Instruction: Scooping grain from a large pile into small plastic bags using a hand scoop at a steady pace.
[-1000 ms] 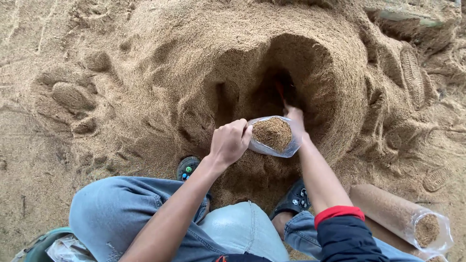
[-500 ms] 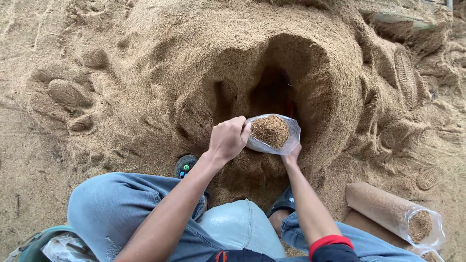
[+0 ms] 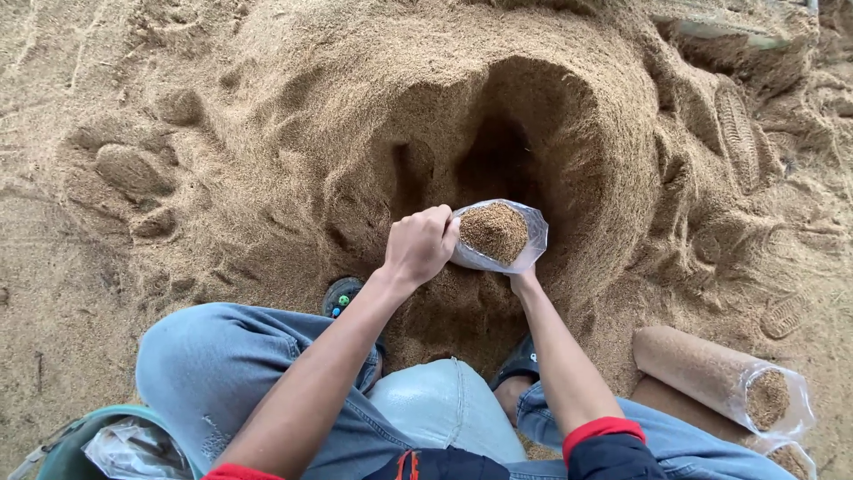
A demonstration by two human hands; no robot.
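Change: since the earlier frames your right hand has come down off the far rim of the bag and now sits under its near side, while your left hand has stayed on the rim.
Left hand: your left hand is curled closed over the left edge of the bag's mouth, pinching the clear plastic.
Right hand: only the wrist and heel show beneath the bag; you cannot tell how the fingers lie, though they seem to cup the bottom.
Bag: it stands upright at the foot of the hollow dug in the sawdust pile, just in front of your knees, filled almost to the top.
Holding it well: keep the mouth level and the support underneath, since thin plastic this full probably sags and spills if you lift by the rim alone.
Grip: pinch more of the rim if the plastic starts to slip.
Nearby: two filled bags lie on their sides on the ground by your right leg, well apart from your hands.
Bucket: a green bucket sits at your left.
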